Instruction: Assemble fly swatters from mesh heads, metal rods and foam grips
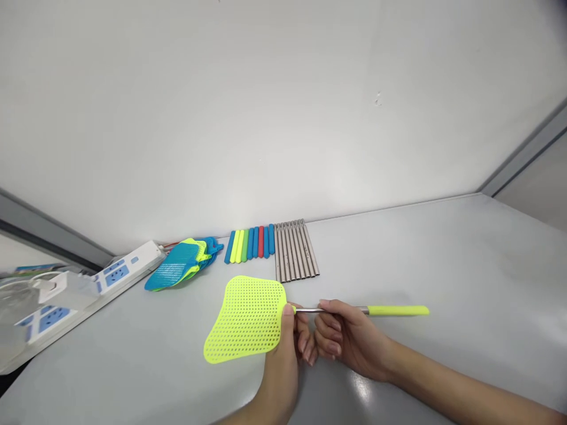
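Note:
A fly swatter (248, 319) with a yellow perforated head, a thin metal rod and a yellow grip lies across both hands, roughly level above the table. Thumb and fingers of my left hand (290, 342) pinch it at the neck, where the head meets the rod. My right hand (349, 339) is closed around the metal rod, thumb on top, just short of the yellow grip (398, 310). Part of the rod is hidden by the right fingers.
Along the wall lie a pile of blue and yellow swatter heads (175, 265), a row of coloured grips (250, 243) and a row of metal tubes (296, 252). White power strips (128, 271) and a clear plastic item (20, 307) occupy the left side of the grey table (478, 283).

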`<state>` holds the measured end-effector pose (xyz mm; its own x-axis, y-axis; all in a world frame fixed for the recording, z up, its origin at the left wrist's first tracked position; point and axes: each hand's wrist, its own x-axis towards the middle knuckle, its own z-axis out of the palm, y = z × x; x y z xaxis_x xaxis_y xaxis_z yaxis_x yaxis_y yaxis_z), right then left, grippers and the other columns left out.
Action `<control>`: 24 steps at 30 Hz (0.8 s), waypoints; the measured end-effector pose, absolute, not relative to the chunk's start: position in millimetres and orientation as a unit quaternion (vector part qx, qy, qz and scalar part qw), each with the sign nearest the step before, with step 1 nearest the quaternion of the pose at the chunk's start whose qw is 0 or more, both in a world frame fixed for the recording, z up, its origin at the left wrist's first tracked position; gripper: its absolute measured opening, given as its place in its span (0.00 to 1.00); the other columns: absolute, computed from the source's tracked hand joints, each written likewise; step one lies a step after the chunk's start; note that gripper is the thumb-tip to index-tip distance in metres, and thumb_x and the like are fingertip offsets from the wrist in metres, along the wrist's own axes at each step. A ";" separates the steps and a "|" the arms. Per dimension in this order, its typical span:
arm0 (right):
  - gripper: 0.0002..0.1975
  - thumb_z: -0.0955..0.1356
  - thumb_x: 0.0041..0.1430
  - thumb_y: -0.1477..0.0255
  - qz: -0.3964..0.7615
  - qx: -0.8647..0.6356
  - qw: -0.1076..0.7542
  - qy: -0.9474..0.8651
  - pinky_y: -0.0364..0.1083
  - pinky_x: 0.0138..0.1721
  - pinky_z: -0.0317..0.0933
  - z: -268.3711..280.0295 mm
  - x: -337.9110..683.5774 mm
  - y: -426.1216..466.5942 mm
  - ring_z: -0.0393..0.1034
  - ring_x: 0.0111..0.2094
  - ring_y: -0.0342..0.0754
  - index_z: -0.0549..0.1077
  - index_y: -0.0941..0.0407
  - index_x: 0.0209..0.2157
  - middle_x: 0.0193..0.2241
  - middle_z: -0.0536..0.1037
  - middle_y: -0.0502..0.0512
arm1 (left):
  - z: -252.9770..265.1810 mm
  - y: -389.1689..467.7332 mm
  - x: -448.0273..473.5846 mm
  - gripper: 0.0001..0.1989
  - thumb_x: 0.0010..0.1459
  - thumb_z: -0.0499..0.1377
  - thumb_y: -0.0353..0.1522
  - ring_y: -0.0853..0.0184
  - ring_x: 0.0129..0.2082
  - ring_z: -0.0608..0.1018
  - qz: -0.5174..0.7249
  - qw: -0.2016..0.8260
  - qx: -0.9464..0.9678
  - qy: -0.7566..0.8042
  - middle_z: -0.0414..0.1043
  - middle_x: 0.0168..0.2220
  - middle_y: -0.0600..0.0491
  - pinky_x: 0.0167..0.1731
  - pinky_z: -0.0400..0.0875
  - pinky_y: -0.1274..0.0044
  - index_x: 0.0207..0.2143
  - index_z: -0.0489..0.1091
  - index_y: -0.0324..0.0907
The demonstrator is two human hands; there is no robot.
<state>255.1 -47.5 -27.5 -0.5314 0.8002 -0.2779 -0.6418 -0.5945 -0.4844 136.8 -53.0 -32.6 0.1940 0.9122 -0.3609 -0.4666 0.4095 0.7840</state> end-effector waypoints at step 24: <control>0.21 0.60 0.53 0.67 0.752 -0.298 0.458 -0.369 0.42 0.21 0.46 -31.1 236.2 10.1 0.53 0.14 0.38 0.54 0.58 0.11 0.09 0.54 0.45 | -29.8 -6.3 122.3 0.17 0.52 0.48 0.42 0.75 0.15 0.58 0.549 0.674 0.292 0.399 0.53 0.13 0.60 0.21 0.57 0.80 0.20 0.60 0.39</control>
